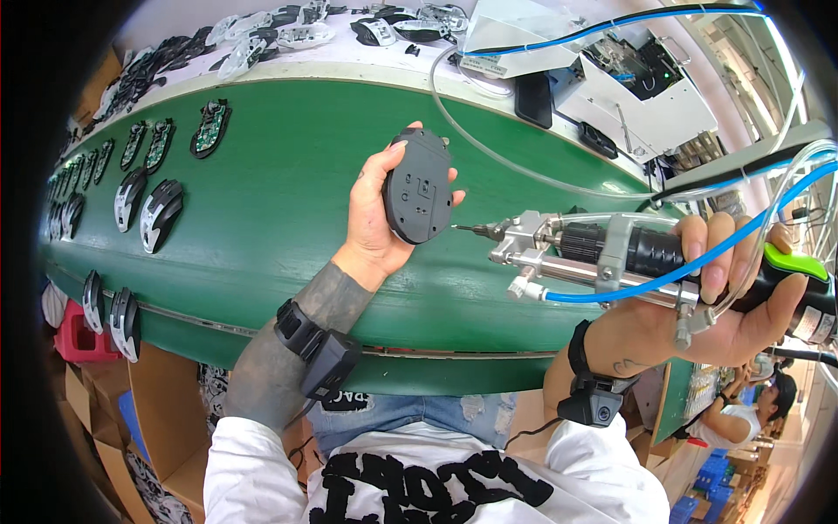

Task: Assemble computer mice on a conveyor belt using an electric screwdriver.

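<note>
The left hand [377, 214] grips a dark mouse shell [419, 185] above the green belt [279, 175], underside turned toward the tool. The right hand [724, 297] wraps the powered screwdriver [628, 253], its bit levelled just beside the shell's edge for straight entry.

Mouse shell [418, 185] in left hand [374, 218] — screwdriver [611, 253] to its right, tip just beside it; more mouse parts [161, 214] on conveyor belt [297, 175] at left.
</note>
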